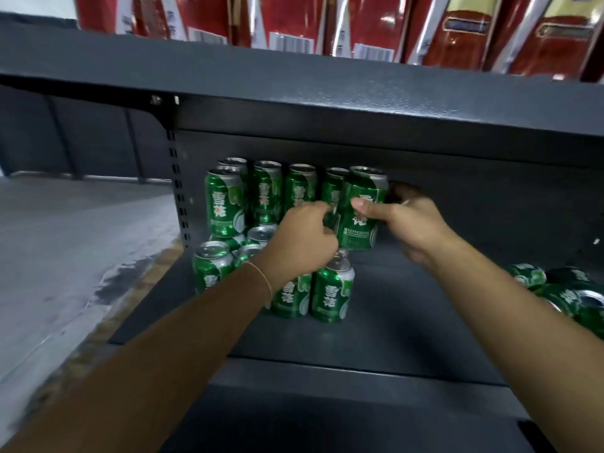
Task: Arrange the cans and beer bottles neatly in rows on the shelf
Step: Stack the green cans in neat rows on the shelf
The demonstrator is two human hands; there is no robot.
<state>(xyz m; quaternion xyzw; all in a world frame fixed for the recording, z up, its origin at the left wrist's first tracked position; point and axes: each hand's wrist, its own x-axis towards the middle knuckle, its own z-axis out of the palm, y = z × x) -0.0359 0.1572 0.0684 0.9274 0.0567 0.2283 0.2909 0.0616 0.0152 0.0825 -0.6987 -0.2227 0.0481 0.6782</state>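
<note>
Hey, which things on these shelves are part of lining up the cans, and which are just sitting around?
Part of the job:
- can gripped by the right hand
- left hand at the stacked upper cans
- standing front cans
- loose cans at right
- dark shelf

Just sitting around:
- red packages on the shelf above

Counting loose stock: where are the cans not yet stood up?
In the head view, the loose cans lie heaped at the shelf's far right edge, beyond the right forearm.

Pretty dim under the upper shelf (pixel 294 76), light's coming from the left off the floor (pixel 65 240). Edges bend and smear, forearms blurry, glare on the red packs (pixel 376 24).
</note>
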